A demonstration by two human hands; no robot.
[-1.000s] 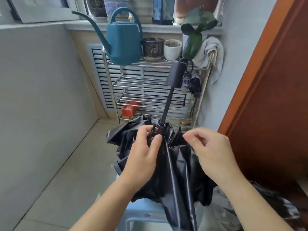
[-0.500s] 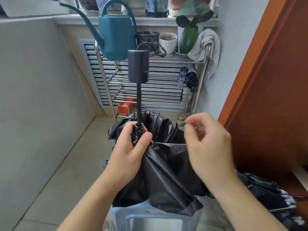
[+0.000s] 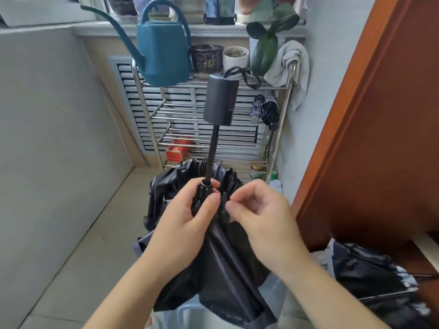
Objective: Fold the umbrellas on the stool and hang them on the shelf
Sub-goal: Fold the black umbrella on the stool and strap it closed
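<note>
A black umbrella stands handle-up over the pale blue stool, its dark grey handle raised on the shaft. My left hand grips the bunched ribs just below the shaft. My right hand pinches a fold of the black canopy right beside the left thumb. A second dark umbrella lies unfolded at the lower right. A folded umbrella hangs on the right side of the metal shelf.
A teal watering can, flower pots, a plant and a white cloth sit on the shelf top. A red box lies low in the shelf. An orange-brown door stands close on the right, a grey wall on the left.
The umbrella has turned so its handle now leans slightly right. My right hand has come in from the right edge of the canopy to pinch fabric next to my left thumb.
</note>
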